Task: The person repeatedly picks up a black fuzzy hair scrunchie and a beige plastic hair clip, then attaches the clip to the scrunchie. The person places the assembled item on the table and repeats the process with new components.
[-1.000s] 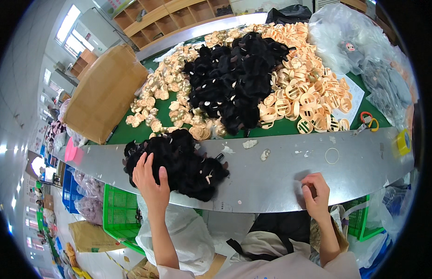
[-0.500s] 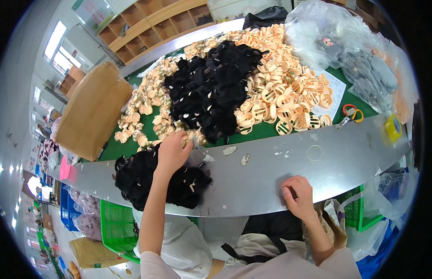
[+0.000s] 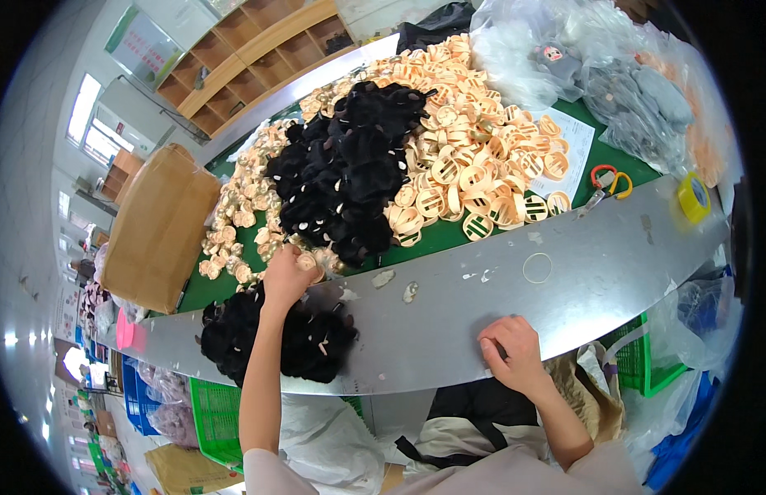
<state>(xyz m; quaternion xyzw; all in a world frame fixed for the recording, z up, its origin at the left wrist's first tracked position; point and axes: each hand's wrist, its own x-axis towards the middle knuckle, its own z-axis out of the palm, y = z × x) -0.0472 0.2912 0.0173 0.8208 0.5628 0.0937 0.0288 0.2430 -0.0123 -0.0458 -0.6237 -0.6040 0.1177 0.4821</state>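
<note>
My left hand is closed on a small peach-coloured round plastic piece, pinched at the near edge of a heap of similar peach and gold pieces. Below that hand and forearm lies a small pile of black plush items, partly hidden by the arm. A larger heap of black plush items rises just beyond. My right hand rests on the metal table edge, its fingers loosely curled and the thumb apart. Nothing shows in it.
Slotted peach plastic rings are heaped to the right of the plush. Scissors, yellow tape, a rubber band and clear bags are farther right. A cardboard box stands left; green baskets sit below the table.
The view has shifted slightly. My left hand remains at the edge of the peach-and-gold heap, and a round piece now shows in its fingers. My right hand stays on the table edge.
</note>
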